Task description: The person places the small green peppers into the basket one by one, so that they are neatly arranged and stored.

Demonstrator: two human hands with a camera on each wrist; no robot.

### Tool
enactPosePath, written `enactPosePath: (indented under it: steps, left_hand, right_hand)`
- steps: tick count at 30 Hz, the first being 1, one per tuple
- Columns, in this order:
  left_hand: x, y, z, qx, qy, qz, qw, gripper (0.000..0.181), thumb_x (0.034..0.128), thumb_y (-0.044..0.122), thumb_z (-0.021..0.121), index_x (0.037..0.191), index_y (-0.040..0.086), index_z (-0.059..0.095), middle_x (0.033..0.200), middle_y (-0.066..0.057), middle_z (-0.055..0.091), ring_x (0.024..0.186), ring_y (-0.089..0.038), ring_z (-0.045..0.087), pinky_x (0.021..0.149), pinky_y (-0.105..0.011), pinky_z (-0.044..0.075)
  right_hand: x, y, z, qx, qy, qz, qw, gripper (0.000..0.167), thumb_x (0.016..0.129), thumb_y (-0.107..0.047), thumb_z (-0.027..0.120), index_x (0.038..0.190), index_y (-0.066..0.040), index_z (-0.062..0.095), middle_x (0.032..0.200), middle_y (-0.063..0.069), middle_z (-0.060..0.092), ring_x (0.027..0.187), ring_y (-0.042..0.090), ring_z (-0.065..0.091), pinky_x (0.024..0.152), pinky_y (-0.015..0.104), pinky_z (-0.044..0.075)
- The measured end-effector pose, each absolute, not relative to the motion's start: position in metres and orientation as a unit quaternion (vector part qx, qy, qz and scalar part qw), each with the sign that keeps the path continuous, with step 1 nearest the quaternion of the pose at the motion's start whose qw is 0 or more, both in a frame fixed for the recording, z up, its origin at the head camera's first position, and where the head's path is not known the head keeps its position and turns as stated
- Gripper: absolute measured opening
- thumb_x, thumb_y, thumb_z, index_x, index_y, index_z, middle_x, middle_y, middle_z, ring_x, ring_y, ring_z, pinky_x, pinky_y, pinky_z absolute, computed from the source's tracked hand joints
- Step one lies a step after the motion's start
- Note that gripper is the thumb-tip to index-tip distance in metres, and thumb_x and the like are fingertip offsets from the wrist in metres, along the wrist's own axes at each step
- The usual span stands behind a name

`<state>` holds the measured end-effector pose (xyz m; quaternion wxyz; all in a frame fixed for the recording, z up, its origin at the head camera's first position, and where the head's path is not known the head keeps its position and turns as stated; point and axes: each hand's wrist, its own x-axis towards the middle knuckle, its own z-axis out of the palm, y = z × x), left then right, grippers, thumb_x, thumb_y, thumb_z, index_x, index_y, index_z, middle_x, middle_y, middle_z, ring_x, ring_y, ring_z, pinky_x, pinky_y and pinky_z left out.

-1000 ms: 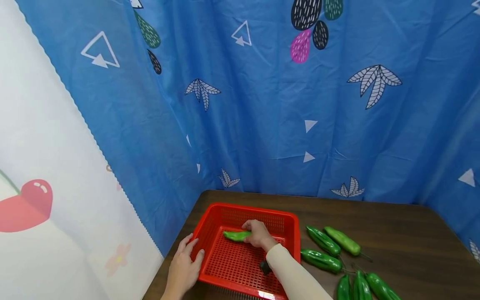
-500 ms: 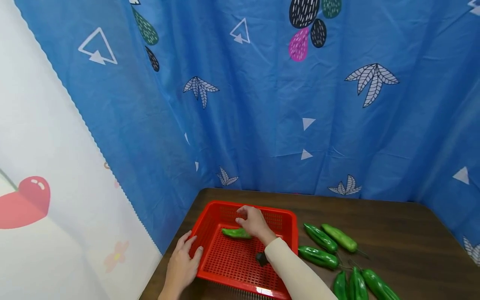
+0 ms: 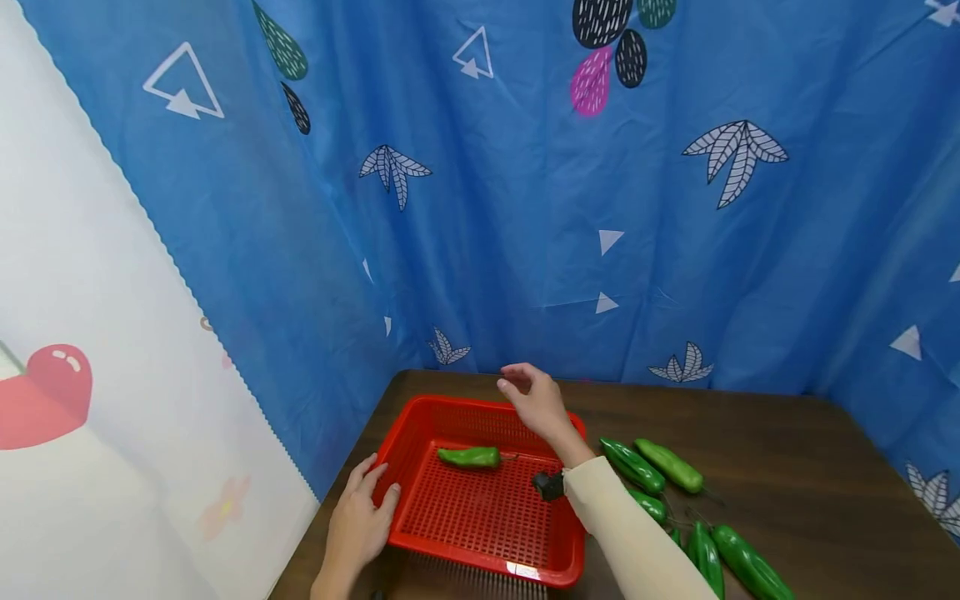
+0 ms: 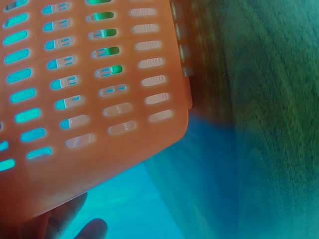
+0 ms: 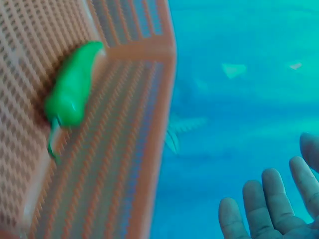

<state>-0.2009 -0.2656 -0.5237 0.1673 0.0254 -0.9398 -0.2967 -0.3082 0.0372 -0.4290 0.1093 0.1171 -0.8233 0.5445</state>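
In the head view a red perforated plastic basket [image 3: 487,555] stands on the table, with one green chili pepper [image 3: 469,457] lying on its floor near the back wall. My left hand [image 3: 360,518] rests at the basket's left rim with its fingers spread; in the left wrist view a fingertip [image 4: 94,229] shows just past the rim. Above the back right rim, my right hand [image 3: 542,406] is raised with nothing in it. Its fingers [image 5: 254,201] are extended beside the basket in the right wrist view, where the pepper and its stem show clearly.
Several green chili peppers [image 3: 671,465] lie on the dark wooden table [image 3: 765,450] right of the basket, some partly hidden by the right sleeve [image 3: 637,533]. A blue patterned curtain [image 3: 540,208] hangs behind, and a white cloth [image 3: 112,400] hangs at left.
My right hand has let go of the pepper in the basket, then lifted and moved back and right over the rim. The left hand has stayed at the basket's left rim.
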Motion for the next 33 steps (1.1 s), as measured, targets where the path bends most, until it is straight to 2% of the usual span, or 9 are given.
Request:
enactPosePath:
  steps: [7,11,15,19,22,25,28,30,33]
  left_hand:
    - [-0.205,-0.263,-0.519,0.016,-0.936,-0.307,0.170,0.045,0.0960,0.027,0.065,0.134,0.003,0.063,0.152,-0.011,0.047,0.134,-0.039,0.052,0.101,-0.059,0.048]
    - [-0.205,-0.263,-0.518,0.021,-0.938,-0.308,0.160,0.046,0.0967,0.028,0.064,0.135,0.003,0.062,0.153,-0.011,0.046,0.135,-0.039,0.051,0.100,-0.059,0.048]
    - [-0.204,-0.264,-0.520,0.021,-0.939,-0.308,0.153,0.046,0.0969,0.028,0.064,0.136,0.003,0.061,0.154,-0.011,0.045,0.135,-0.039,0.051,0.100,-0.059,0.048]
    - [-0.202,-0.264,-0.523,0.022,-0.941,-0.303,0.146,0.047,0.0968,0.029,0.064,0.136,0.004,0.061,0.155,-0.010,0.043,0.136,-0.039,0.051,0.101,-0.059,0.048]
    - [-0.200,-0.265,-0.524,0.021,-0.943,-0.298,0.148,0.047,0.0966,0.029,0.064,0.136,0.004,0.061,0.155,-0.010,0.044,0.135,-0.039,0.051,0.100,-0.059,0.049]
    - [-0.201,-0.264,-0.524,0.018,-0.942,-0.294,0.160,0.046,0.0959,0.028,0.065,0.135,0.003,0.062,0.153,-0.012,0.046,0.133,-0.040,0.053,0.098,-0.059,0.049]
    - [-0.201,-0.264,-0.522,0.016,-0.941,-0.292,0.168,0.046,0.0957,0.027,0.065,0.134,0.002,0.063,0.152,-0.012,0.047,0.133,-0.040,0.053,0.098,-0.060,0.049]
    - [-0.201,-0.265,-0.521,0.015,-0.941,-0.294,0.166,0.046,0.0960,0.028,0.065,0.134,0.003,0.062,0.152,-0.012,0.046,0.133,-0.040,0.053,0.098,-0.060,0.049]
    - [-0.201,-0.264,-0.520,0.014,-0.942,-0.295,0.158,0.046,0.0967,0.028,0.064,0.135,0.002,0.062,0.153,-0.012,0.045,0.134,-0.040,0.052,0.099,-0.059,0.049]
  right_hand:
    - [-0.312,0.094,-0.408,0.064,-0.819,0.549,0.156,0.031,0.099,-0.028,0.065,0.125,-0.013,0.066,0.121,0.009,0.070,0.109,0.025,0.063,0.098,0.044,0.050]
    - [-0.311,0.131,-0.409,0.042,-0.825,0.537,0.173,0.034,0.099,-0.030,0.064,0.127,-0.011,0.065,0.122,0.012,0.069,0.108,0.027,0.063,0.097,0.042,0.049]
    - [-0.307,0.177,-0.423,0.007,-0.843,0.509,0.175,0.039,0.100,-0.034,0.061,0.130,-0.009,0.064,0.125,0.015,0.068,0.112,0.028,0.062,0.088,0.023,0.049]
    - [-0.297,0.222,-0.441,-0.041,-0.853,0.492,0.169,0.046,0.102,-0.039,0.057,0.133,-0.006,0.061,0.130,0.019,0.065,0.118,0.030,0.060,0.077,0.008,0.043]
    - [-0.289,0.245,-0.453,-0.072,-0.856,0.486,0.163,0.050,0.102,-0.041,0.055,0.136,-0.005,0.059,0.133,0.020,0.062,0.121,0.031,0.058,0.083,0.016,0.046]
    - [-0.281,0.260,-0.464,-0.089,-0.861,0.481,0.140,0.053,0.103,-0.043,0.052,0.139,-0.005,0.056,0.137,0.021,0.058,0.125,0.035,0.054,0.094,0.035,0.050]
    - [-0.275,0.266,-0.475,-0.101,-0.860,0.486,0.115,0.055,0.103,-0.043,0.052,0.141,-0.004,0.054,0.139,0.023,0.055,0.127,0.038,0.052,0.100,0.051,0.047]
    - [-0.271,0.269,-0.481,-0.106,-0.860,0.489,0.105,0.056,0.102,-0.044,0.052,0.140,-0.003,0.054,0.138,0.024,0.055,0.126,0.039,0.052,0.102,0.053,0.046]
    - [-0.264,0.275,-0.492,-0.113,-0.863,0.482,0.099,0.056,0.103,-0.044,0.052,0.139,-0.002,0.054,0.137,0.025,0.055,0.124,0.039,0.053,0.097,0.050,0.049]
